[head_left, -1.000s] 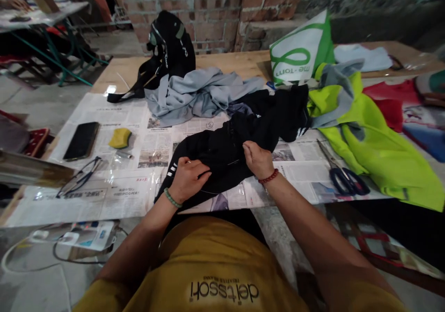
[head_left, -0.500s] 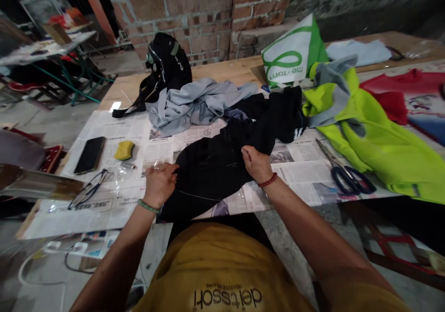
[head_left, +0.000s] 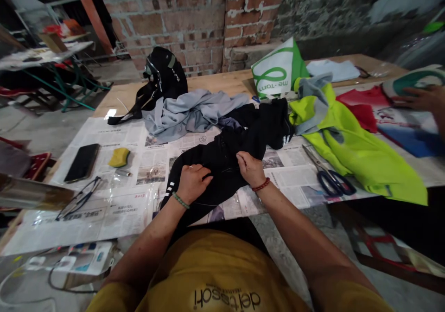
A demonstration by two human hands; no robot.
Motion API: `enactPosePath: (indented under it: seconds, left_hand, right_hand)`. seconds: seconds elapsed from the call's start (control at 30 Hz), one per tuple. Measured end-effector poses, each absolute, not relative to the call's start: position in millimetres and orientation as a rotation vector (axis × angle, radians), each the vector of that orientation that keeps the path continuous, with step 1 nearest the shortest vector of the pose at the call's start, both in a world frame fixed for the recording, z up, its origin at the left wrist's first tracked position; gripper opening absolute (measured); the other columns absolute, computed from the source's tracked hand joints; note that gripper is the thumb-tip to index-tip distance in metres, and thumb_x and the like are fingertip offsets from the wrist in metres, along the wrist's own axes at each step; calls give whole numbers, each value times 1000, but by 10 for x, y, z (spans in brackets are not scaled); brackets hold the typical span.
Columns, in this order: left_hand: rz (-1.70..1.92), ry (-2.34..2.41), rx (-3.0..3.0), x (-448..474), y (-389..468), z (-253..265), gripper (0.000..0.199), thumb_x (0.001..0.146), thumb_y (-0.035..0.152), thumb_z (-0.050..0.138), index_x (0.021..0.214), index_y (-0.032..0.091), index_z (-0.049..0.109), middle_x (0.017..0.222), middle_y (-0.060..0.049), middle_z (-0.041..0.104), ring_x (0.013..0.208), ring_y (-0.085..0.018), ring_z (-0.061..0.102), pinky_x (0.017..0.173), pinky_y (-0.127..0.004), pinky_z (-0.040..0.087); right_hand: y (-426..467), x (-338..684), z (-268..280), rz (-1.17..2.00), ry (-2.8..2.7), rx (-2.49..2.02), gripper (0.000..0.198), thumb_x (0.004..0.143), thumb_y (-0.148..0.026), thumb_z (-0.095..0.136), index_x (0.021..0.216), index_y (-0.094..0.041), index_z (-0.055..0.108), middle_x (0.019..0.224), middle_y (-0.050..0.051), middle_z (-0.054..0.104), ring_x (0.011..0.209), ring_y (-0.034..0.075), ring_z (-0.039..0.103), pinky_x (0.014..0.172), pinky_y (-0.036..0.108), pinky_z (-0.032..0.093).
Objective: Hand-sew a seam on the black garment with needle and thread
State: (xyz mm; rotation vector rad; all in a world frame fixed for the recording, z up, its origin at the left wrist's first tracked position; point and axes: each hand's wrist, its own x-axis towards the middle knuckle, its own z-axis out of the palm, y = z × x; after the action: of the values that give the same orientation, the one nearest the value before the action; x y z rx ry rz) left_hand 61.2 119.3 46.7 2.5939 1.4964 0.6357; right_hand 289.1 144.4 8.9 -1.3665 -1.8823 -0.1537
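Right now, your right hand (head_left: 251,168) has its fingertips drawn together on what looks like a pinch of the black garment (head_left: 225,184); your left hand (head_left: 194,180) lies half-curled on the same cloth, and you can't tell from here whether it grips. The garment lies bunched at a slant across the newspaper (head_left: 114,228), down to the counter's (head_left: 225,82) near edge. If that left hand only rests, a pull from the right could skew the fabric or crease it, and the lower end could slip toward your lap.

The far end lies against the grey cloth (head_left: 194,112) and the neon yellow garment (head_left: 365,154), so a hard tug might drag both along. Beside the neon one, the scissors (head_left: 332,180) lie with handles near the edge; a shifting fold or your right forearm could knock them off. Leftward, the glasses (head_left: 81,198) could be bent by a wide elbow. Farther right, another person's hand (head_left: 422,101) is at what looks like an iron (head_left: 413,80); if hot, it could scorch cloth dragged against it.
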Motion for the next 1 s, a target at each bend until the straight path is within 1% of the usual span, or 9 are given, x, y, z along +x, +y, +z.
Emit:
enactPosePath:
  seconds: [0.27,0.43,0.53,0.63,0.7,0.77,0.87,0.93,1.0]
  left_hand:
    - [775,1388,2691,504,1147,460,17,86,30,56,92,20,68,82,-5,68,77,-17,61,72,-33,38]
    - [774,1347,2783,475,1093,433,23,90,31,48,84,19,67,79,-5,64,75,-17,58,68,-31,41]
    - [771,1388,2696,457,1075,413,21,88,33,52,82,20,68,80,-4,64,74,-16,59,65,-28,43]
    - [762,1423,2573,451,1086,401,16,85,32,57,88,22,69,85,-3,66,74,-14,60,64,-25,45]
    - [767,1412,2514,453,1104,399,16,86,29,56,87,23,70,85,-2,66,74,-13,61,66,-25,47]
    - [813,1375,2454,455,1122,406,16,86,27,56,85,22,71,84,-3,66,77,-14,62,70,-25,48]
    - [896,1304,2324,455,1136,431,13,83,24,58,83,20,71,82,-3,67,78,-13,63,73,-25,49]
    - [918,1268,2238,453,1136,448,12,82,21,59,82,20,72,80,-2,68,75,-12,63,72,-24,50]
    - [923,1256,2181,452,1132,457,12,81,19,60,82,20,72,78,-1,67,73,-12,64,70,-23,50]
  right_hand:
    - [1457,2895,68,-186,-1864,-1356,30,94,-32,37,94,-16,63,87,8,71,70,15,66,64,25,50]
    - [1464,2878,57,-231,-1864,-1332,27,93,-30,40,92,-16,63,82,8,71,64,16,66,60,25,50]
    - [1456,2865,102,-205,-1821,-1306,25,92,-30,42,91,-16,64,80,7,71,64,16,66,59,26,50]
    - [1452,2870,260,-140,-1707,-1315,24,91,-32,45,89,-17,64,81,7,70,70,17,66,64,27,51]
    - [1443,2871,446,-90,-1591,-1333,24,90,-35,48,88,-17,64,77,5,68,68,16,64,64,27,50]
    - [1412,2849,673,25,-1451,-1328,25,89,-38,49,90,-18,64,68,2,63,57,13,58,55,25,48]
    - [1297,2737,973,308,-1329,-1226,25,90,-39,46,96,-19,60,57,-4,55,39,7,44,39,20,36]
    - [1179,2615,1059,426,-1343,-1162,23,91,-38,46,97,-19,58,53,-6,51,37,6,41,37,18,33]
    - [1048,2480,1021,476,-1403,-1137,20,91,-36,46,95,-20,58,52,-6,48,40,7,44,40,18,35]
